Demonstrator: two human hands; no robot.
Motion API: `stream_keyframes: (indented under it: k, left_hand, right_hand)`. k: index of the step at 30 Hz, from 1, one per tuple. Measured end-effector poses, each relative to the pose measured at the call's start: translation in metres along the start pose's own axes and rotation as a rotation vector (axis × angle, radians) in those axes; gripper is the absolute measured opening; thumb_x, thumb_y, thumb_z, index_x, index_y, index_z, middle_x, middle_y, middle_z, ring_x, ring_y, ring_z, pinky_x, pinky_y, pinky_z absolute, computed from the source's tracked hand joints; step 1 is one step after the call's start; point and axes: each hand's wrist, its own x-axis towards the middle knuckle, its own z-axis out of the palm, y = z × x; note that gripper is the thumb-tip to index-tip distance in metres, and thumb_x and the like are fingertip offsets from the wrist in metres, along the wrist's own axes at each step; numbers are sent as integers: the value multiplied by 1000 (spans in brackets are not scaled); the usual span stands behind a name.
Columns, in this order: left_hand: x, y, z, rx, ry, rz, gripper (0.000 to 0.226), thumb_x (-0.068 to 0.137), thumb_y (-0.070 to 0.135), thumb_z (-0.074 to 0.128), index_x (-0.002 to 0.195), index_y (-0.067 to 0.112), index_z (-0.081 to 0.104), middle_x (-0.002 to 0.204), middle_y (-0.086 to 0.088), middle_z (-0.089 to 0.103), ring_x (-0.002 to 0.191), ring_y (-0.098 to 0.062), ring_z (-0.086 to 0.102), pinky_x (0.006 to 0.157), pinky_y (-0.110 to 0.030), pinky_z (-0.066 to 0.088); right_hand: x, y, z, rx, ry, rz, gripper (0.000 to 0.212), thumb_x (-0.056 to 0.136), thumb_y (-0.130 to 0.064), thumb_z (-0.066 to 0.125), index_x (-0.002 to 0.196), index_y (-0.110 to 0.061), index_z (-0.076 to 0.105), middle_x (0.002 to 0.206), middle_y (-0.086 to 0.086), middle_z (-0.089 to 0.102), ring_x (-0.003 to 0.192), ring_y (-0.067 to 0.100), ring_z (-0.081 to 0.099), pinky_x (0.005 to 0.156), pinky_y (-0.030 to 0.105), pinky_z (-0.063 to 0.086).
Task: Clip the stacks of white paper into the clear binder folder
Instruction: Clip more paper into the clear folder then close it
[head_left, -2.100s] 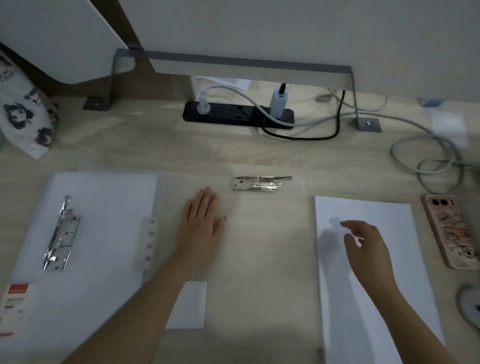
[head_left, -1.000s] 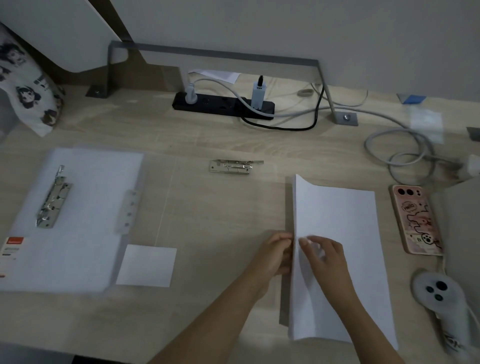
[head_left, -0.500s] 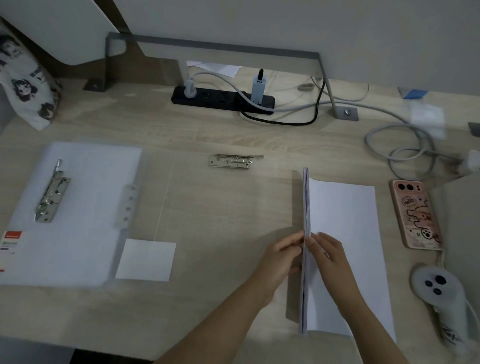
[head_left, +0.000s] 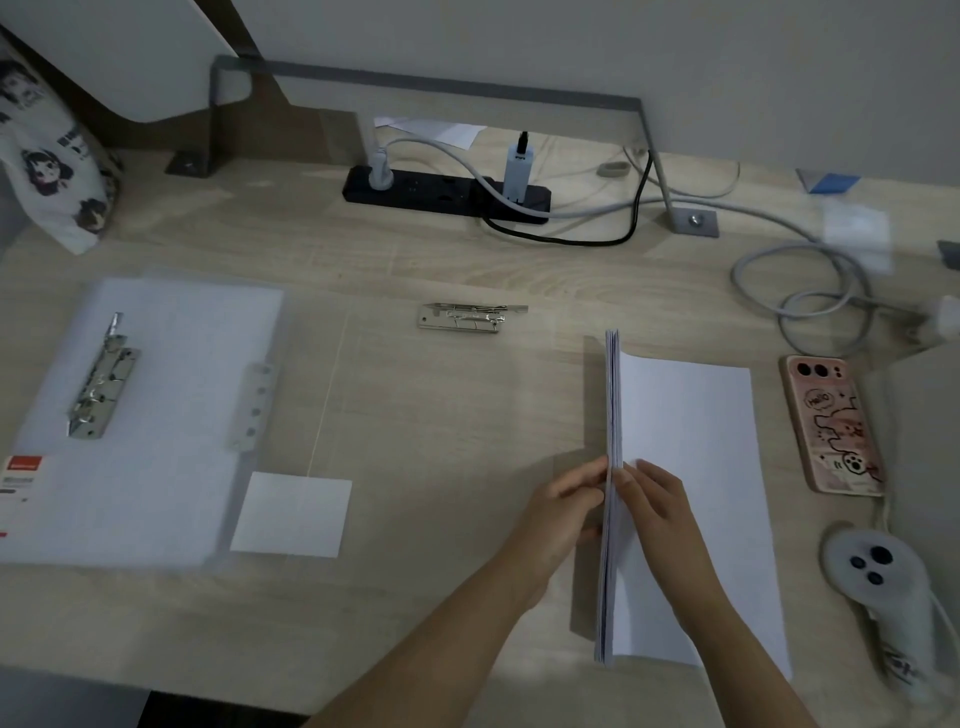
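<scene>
A stack of white paper stands on its long edge at the right of the desk, above more white sheets lying flat. My left hand presses the stack's left face and my right hand its right face, pinching it between them. The clear binder folder lies open at the left: one half carries white paper and a metal clip, the other clear half carries a second metal clip further back at the middle.
A small white paper square lies beside the folder. A pink phone and a white controller sit at the right. A black power strip with cables runs along the back. A printed bag stands far left.
My left hand left the desk centre and joined the right at the paper. Together they raised the stack's left side from flat until it stood upright on edge.
</scene>
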Motion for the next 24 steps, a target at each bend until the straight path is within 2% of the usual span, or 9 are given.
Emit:
stream_keyframes:
  k: [5, 11, 18, 21, 23, 24]
  left_hand:
    - [1, -1, 0, 5, 4, -2, 40, 96, 13, 38, 134, 23, 47, 121, 7, 57, 93, 4, 57, 64, -4, 50]
    - [0, -2, 0, 1, 8, 19, 40, 96, 14, 39, 134, 25, 47, 114, 14, 56, 94, 7, 56, 70, -7, 49]
    - [0, -4, 0, 25, 3, 20, 41, 96, 11, 39, 136, 22, 45, 122, 10, 53, 96, 6, 54, 76, -9, 49]
    - [1, -5, 2, 63, 26, 23, 41, 97, 11, 39, 136, 21, 45, 133, 5, 53, 111, -3, 55, 92, -18, 48]
    - [1, -5, 6, 120, 47, 52, 42, 97, 11, 38, 138, 20, 43, 140, 1, 50, 123, -10, 50, 105, -27, 42]
    - [1, -5, 7, 154, 59, 77, 43, 97, 10, 38, 139, 18, 41, 142, -1, 49, 127, -11, 48, 108, -27, 39]
  right_hand:
    - [-1, 0, 0, -5, 3, 3, 42, 93, -36, 41, 131, -19, 45, 146, 2, 33, 133, 19, 36, 105, 29, 26]
    - [0, -1, 1, -45, 9, -6, 41, 92, -35, 43, 131, -20, 48, 146, 3, 33, 133, 19, 35, 108, 32, 27]
    - [0, -1, 2, -49, 11, -9, 41, 93, -35, 42, 130, -19, 48, 146, 3, 33, 133, 19, 35, 108, 31, 27]
    - [-1, 0, 3, -31, 16, -10, 40, 94, -32, 41, 130, -16, 47, 146, 4, 34, 133, 19, 35, 107, 31, 27]
    - [-1, 0, 3, -26, 20, -10, 40, 94, -31, 40, 131, -15, 47, 146, 4, 34, 134, 20, 35, 108, 32, 27]
    - [-1, 1, 3, -23, 20, -11, 40, 94, -31, 40, 131, -15, 47, 146, 5, 34, 134, 20, 35, 109, 32, 27]
